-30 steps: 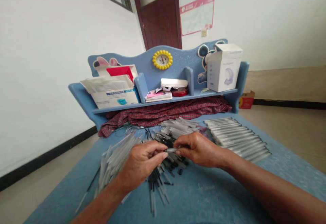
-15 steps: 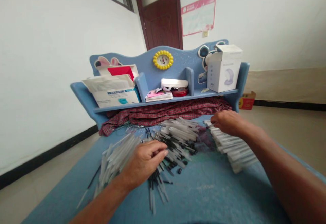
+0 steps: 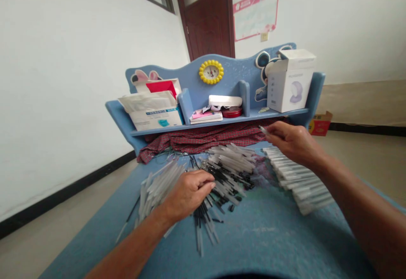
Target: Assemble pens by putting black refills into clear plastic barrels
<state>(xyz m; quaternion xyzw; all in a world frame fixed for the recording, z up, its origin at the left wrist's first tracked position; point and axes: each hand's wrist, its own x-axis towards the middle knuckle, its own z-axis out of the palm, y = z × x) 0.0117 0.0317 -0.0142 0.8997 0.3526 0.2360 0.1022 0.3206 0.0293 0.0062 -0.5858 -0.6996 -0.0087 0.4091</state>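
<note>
My left hand (image 3: 192, 192) is closed in a pinch over the loose pen parts, between the left pile of frosted pen barrels (image 3: 158, 188) and the black pieces; whatever its fingertips hold is hidden. My right hand (image 3: 290, 141) pinches a slender whitish pen (image 3: 263, 130), most of it covered by the fingers. That hand is raised above the far end of a neat row of clear pens (image 3: 294, 175). In the middle lie another heap of frosted barrels (image 3: 233, 156), black pen caps (image 3: 245, 179) and thin dark-and-clear tubes (image 3: 203, 224).
The blue table (image 3: 260, 236) has a raised shelf (image 3: 190, 128) at its back. On it stand a mask box (image 3: 155, 118), a red round tin (image 3: 232, 112) and a white carton (image 3: 292, 84). A red checked cloth (image 3: 203, 139) is bunched beneath the shelf.
My right hand has lifted up and away from the row of pens, with the pen in its fingers. My left hand keeps its pinch over the parts. The whole view has shifted slightly.
</note>
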